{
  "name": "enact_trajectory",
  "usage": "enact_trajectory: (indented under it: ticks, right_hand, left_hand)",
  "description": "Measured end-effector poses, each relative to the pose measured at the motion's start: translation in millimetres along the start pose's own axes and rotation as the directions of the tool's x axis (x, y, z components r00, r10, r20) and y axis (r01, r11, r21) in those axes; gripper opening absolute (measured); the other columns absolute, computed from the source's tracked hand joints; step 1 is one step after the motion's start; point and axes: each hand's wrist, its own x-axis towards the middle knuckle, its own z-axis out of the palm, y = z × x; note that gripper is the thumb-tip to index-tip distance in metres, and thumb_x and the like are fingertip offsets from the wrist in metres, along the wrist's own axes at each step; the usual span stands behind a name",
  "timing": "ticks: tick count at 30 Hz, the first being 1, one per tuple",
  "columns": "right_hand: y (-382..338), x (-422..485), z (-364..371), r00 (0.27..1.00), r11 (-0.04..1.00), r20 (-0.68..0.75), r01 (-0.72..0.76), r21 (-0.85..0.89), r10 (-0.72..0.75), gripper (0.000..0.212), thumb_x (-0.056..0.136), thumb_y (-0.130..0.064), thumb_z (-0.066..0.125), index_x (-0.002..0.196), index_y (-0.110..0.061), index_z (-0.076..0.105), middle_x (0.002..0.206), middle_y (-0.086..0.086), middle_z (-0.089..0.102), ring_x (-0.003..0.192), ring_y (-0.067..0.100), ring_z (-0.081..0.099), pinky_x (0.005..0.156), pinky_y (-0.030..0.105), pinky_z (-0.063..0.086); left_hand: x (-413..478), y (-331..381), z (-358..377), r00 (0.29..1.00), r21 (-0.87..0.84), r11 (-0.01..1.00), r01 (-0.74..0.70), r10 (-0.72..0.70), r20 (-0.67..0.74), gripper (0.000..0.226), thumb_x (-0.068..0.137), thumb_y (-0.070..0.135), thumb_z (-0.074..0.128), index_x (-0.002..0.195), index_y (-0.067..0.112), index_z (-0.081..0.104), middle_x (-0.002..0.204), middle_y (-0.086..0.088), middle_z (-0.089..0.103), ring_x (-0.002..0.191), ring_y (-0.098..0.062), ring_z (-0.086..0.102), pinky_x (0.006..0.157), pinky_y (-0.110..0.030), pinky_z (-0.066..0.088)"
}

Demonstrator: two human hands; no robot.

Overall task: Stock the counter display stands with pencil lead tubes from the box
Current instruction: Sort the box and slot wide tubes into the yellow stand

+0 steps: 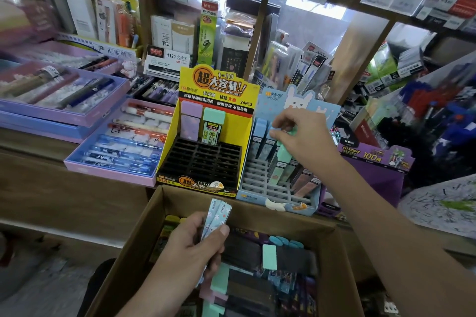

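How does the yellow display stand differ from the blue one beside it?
The yellow display stand has a black slot grid; the blue display stand has a pale grey one. The yellow stand holds only three tubes, all at its back; the blue stand holds more. Both stand on the counter with many slots empty.

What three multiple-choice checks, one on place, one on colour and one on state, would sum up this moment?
1. The right hand is over:
A) the blue display stand
B) the yellow display stand
C) the purple pen tray

2. The tube in the right hand is:
A) purple
B) mint-green tube
C) orange

3. The left hand:
A) is open and holds nothing
B) grips pale blue tubes
C) lies flat on the counter

Answers:
1 A, the hand is above the blue stand's grey slots.
2 B, mint green shows below the fingers.
3 B, its fingers curl round the tubes above the cardboard box.
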Motion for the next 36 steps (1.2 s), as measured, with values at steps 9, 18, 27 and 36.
enact_trajectory:
  ticks: [9,18,27,36]
  right_hand:
    - [-8.5,-6.7,0.1,0.993,0.987,-0.095,0.049,-0.155,-0.064,0.010,0.095,-0.020,0.071,0.093,-0.016,0.080,0.098,0.004,0.064,0.102,0.022,0.051,0.094,0.035,0.035]
    - [-44.9,-78.6,20.7,0.902,0.913,0.423,-0.101,0.396,-0.083,0.017,0.092,-0.024,0.076,0.109,-0.021,0.078,0.093,-0.007,0.076,0.084,0.013,0.071,0.081,0.033,0.061]
    - [-31.7,-98.8,36.1,0.834,0.772,0.551,-0.325,0.546,-0.038,0.026,0.084,-0.019,0.086,0.107,-0.017,0.076,0.097,0.011,0.077,0.083,0.021,0.072,0.079,0.038,0.061]
    - [-14.2,-122.5,32.1,0.802,0.578,0.589,-0.528,0.622,0.098,0.023,0.086,-0.022,0.084,0.101,-0.016,0.068,0.086,0.013,0.074,0.068,0.022,0.067,0.061,0.030,0.052]
  left_hand:
    - [-0.7,0.3,-2.1,1.000,-0.014,1.000,-0.018,0.018,0.006,0.022,0.091,0.032,0.068,0.109,0.021,0.066,0.068,-0.003,0.060,0.055,-0.016,0.052,0.051,-0.028,0.044]
    - [-2.3,5.1,2.0,0.999,-0.067,0.997,-0.044,0.044,0.004,0.031,0.074,0.045,0.076,0.100,0.030,0.073,0.074,-0.008,0.067,0.051,-0.014,0.052,0.047,-0.026,0.043]
    - [-1.5,1.3,-0.9,1.000,-0.064,0.998,0.009,-0.010,-0.010,0.042,0.065,0.049,0.086,0.097,0.022,0.075,0.082,-0.028,0.065,0.058,-0.023,0.058,0.052,-0.031,0.051]
    - [2.0,3.3,-7.8,0.984,-0.378,0.922,-0.078,0.011,-0.176,0.041,0.060,0.017,0.090,0.097,0.008,0.075,0.094,-0.022,0.075,0.085,-0.031,0.076,0.070,-0.027,0.061]
